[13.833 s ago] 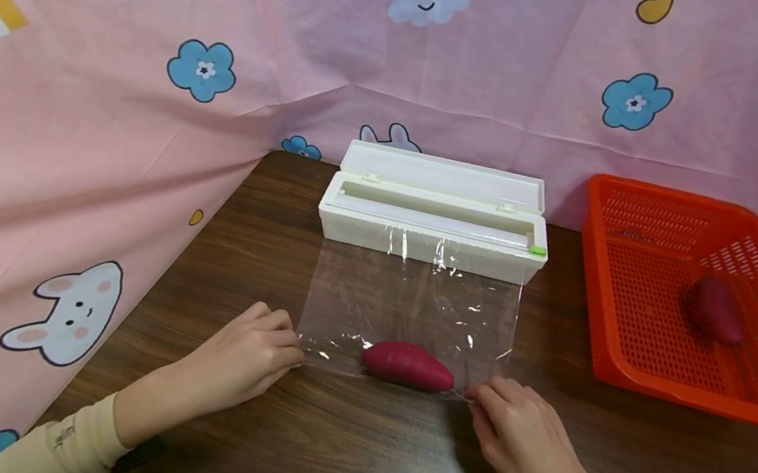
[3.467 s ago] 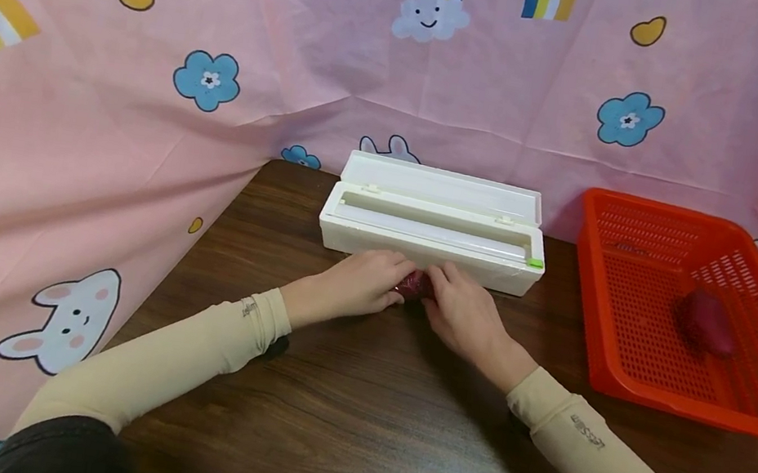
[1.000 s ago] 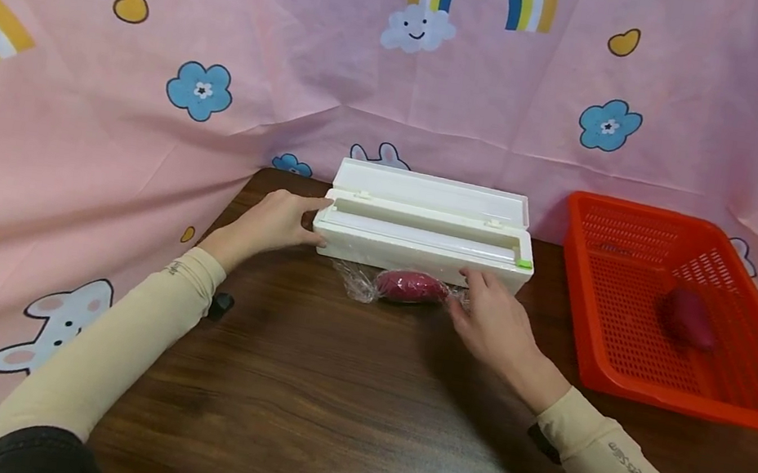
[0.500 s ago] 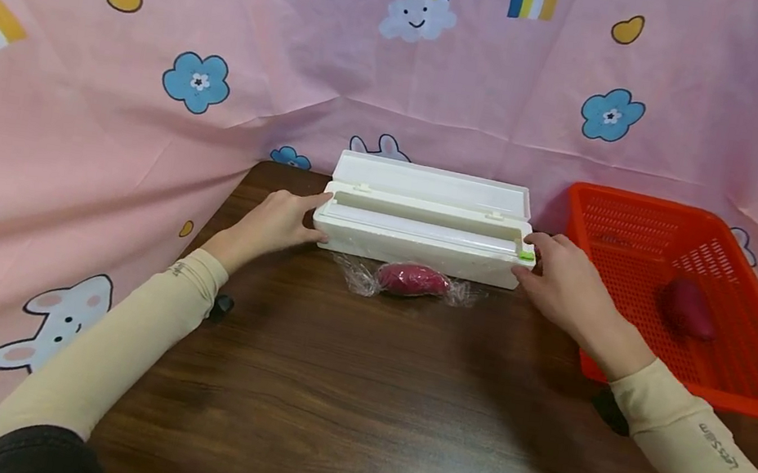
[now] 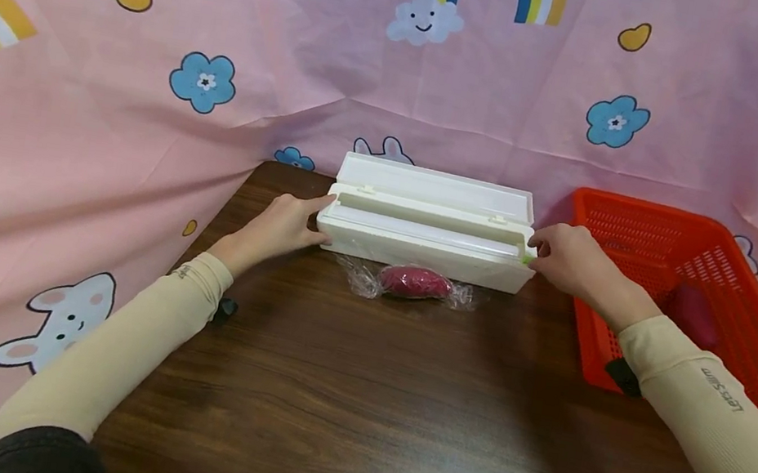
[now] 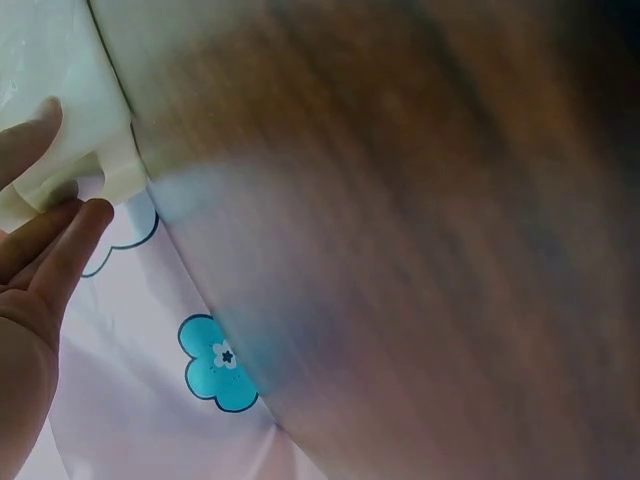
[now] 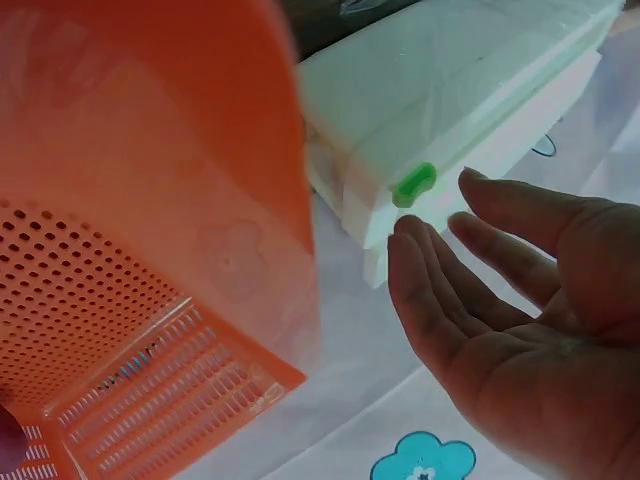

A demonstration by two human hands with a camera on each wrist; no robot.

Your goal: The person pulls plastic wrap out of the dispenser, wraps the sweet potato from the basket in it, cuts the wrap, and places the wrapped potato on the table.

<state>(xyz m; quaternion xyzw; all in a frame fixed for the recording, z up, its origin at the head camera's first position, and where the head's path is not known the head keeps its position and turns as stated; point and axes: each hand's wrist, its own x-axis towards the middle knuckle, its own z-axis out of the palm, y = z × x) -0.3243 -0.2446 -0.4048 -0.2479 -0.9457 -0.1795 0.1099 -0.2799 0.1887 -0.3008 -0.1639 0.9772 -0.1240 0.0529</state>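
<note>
A white cling film dispenser (image 5: 424, 256) lies at the back of the table with its lid raised and a roll inside. My left hand (image 5: 280, 225) grips its left end, thumb at the front and fingertips at the end wall, as the left wrist view shows too. At the right end, my right hand (image 5: 572, 259) is by the green cutter slide (image 7: 414, 185). Its thumb and loosely bent fingers are apart, with nothing between them in the right wrist view. Just before the dispenser lies a red-purple sweet potato (image 5: 415, 282) wrapped in cling film, the film's loose ends spreading on both sides.
A red plastic basket (image 5: 586, 336) stands on the right, partly behind the right forearm, with another sweet potato (image 5: 695, 316) in it. A pink patterned cloth (image 5: 308, 27) hangs behind and to the left of the brown wooden table (image 5: 353, 398).
Film once stretched out under the sweet potato is now wrapped round it. Both hands left it for the dispenser's ends. In the last half second, the right hand shifted slightly up at the slide.
</note>
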